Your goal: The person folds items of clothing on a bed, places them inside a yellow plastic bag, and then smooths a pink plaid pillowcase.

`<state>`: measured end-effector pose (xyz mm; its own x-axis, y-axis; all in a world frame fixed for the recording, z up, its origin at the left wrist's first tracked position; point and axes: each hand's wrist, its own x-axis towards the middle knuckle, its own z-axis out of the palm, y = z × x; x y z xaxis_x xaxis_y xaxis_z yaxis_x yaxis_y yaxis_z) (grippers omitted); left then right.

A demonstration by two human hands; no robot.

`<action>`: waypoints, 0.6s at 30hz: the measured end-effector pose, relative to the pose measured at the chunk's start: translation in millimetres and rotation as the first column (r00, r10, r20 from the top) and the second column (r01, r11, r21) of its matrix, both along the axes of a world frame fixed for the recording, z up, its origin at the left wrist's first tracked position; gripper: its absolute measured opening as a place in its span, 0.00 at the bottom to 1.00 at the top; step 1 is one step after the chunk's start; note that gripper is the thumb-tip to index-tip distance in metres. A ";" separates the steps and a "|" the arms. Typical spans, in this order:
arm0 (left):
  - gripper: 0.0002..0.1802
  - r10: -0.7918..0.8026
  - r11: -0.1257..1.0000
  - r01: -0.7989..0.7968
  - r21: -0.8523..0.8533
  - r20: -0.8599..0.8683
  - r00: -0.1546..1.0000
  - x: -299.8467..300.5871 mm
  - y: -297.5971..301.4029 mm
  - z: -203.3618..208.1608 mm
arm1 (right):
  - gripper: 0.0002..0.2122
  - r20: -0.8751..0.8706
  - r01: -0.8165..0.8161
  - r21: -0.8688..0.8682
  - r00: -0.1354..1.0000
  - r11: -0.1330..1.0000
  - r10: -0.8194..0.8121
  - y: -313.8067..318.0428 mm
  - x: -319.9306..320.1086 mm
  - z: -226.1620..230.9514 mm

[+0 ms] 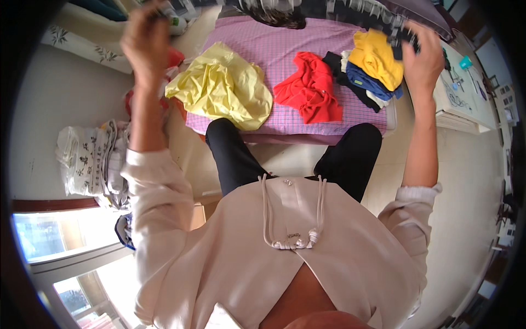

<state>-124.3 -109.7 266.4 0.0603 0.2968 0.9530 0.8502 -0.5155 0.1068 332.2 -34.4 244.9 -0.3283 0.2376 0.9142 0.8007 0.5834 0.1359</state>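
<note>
Cloth btwn L grip & R grip, blurry, top cut off

We wear a loose beige top, faintly sheeny, with a V-shaped neckline. Down our front run pale cords, doubled into two strands and tied together by a row of chunky knots. A small metallic motif sits near the top's lower edge, and a whiter flap shows near our collar. Our left sleeve and right sleeve match the top; the right one ends in a gathered, frilled cuff. Our forearms are bare beyond the sleeves, and our trousers are plain black.
</note>
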 end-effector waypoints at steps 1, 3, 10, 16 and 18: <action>0.16 0.026 0.994 -0.023 -0.107 0.031 0.999 4.9 -18.8 -36.4 | 0.16 0.058 0.025 -0.114 0.998 0.993 -0.019 -8.7 -0.9 -30.1; 0.23 0.063 0.914 -0.019 -0.406 0.095 0.994 17.3 -43.9 -121.8 | 0.18 0.194 0.056 -0.277 0.981 0.959 -0.001 -27.1 -1.3 -83.0; 0.11 0.103 0.610 -0.024 -0.792 0.049 0.993 41.9 -93.2 -284.7 | 0.16 0.304 0.072 -0.683 0.933 0.727 0.194 -71.6 4.5 -224.2; 0.09 0.054 0.550 -0.153 -0.821 -0.148 0.987 50.0 -94.6 -292.0 | 0.15 0.192 0.038 -0.771 0.965 0.635 0.176 -71.8 10.7 -231.9; 0.08 0.046 0.541 -0.160 -0.826 -0.162 0.986 57.8 -103.3 -298.6 | 0.15 0.213 0.055 -0.826 0.952 0.561 0.220 -68.2 12.5 -227.3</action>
